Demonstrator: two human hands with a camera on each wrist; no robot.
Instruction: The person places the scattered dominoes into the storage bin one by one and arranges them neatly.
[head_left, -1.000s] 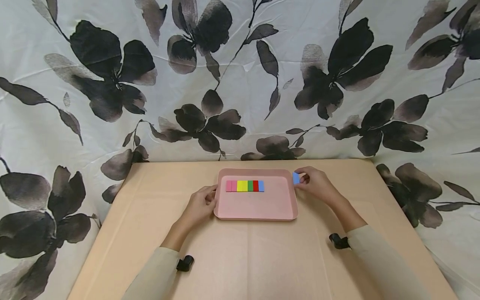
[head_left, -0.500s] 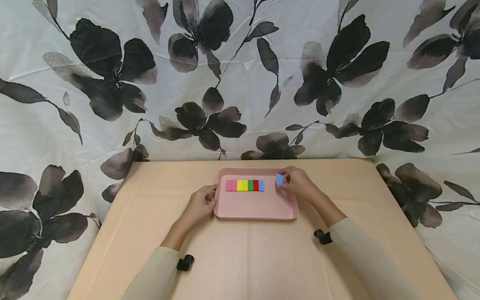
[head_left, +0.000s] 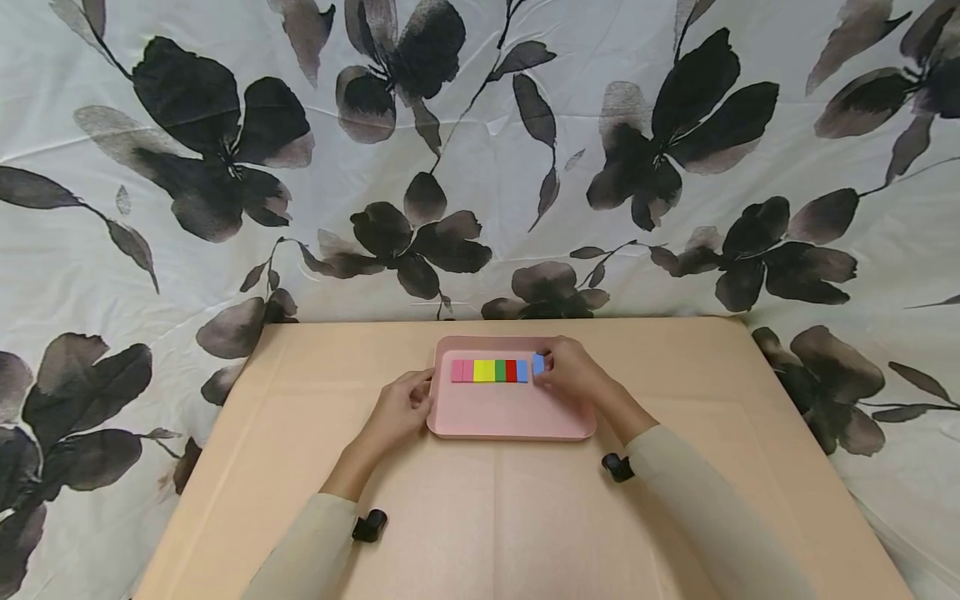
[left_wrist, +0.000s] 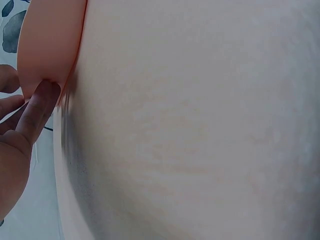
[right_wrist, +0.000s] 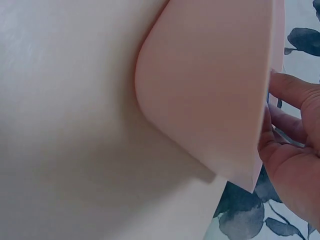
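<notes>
A pink tray (head_left: 510,412) lies on the tan table, and a row of coloured blocks (head_left: 489,371) runs across its far part: pink, yellow, green, red, blue. My right hand (head_left: 566,375) pinches a light blue block (head_left: 537,363) just right of the row's blue end, over the tray. My left hand (head_left: 405,408) rests on the tray's left rim, fingers curled round the edge. The left wrist view shows fingers (left_wrist: 35,112) against the tray's side (left_wrist: 45,45). In the right wrist view the tray's underside (right_wrist: 205,95) fills the frame beside my right hand (right_wrist: 292,150).
The tan table (head_left: 487,517) has a floral black-and-white cloth (head_left: 480,150) hanging behind it and down both sides. Black wrist straps sit on both sleeves (head_left: 369,527).
My right hand carried the light blue block leftward, from outside the tray's right rim to the right end of the row. The left hand stayed on the tray's rim.
</notes>
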